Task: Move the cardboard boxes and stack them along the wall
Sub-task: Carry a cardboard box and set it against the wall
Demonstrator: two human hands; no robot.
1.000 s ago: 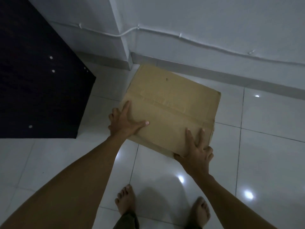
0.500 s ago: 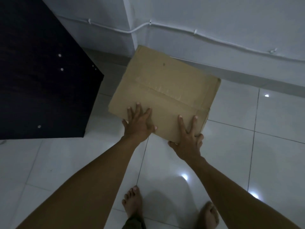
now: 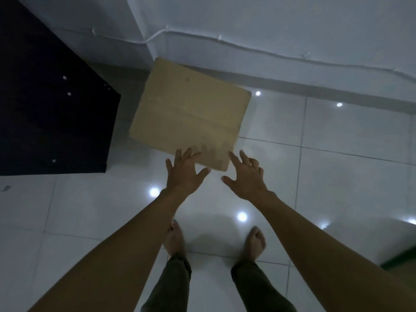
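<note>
Two bare feet [image 3: 174,240] stand on the glossy white tiled floor [image 3: 337,176]. Ahead of them, both hands are spread, holding nothing. The left hand [image 3: 185,174] has its fingertips over the near edge of the cardboard box [image 3: 191,111]. The right hand [image 3: 246,176] is just beside the box's near right corner. Blur hides whether either hand touches it. The box lies at 12 o'clock from the hands, its far corner at the skirting of the wall [image 3: 292,25]. A dark cabinet [image 3: 45,97] stands at the box's 9 o'clock.
</note>
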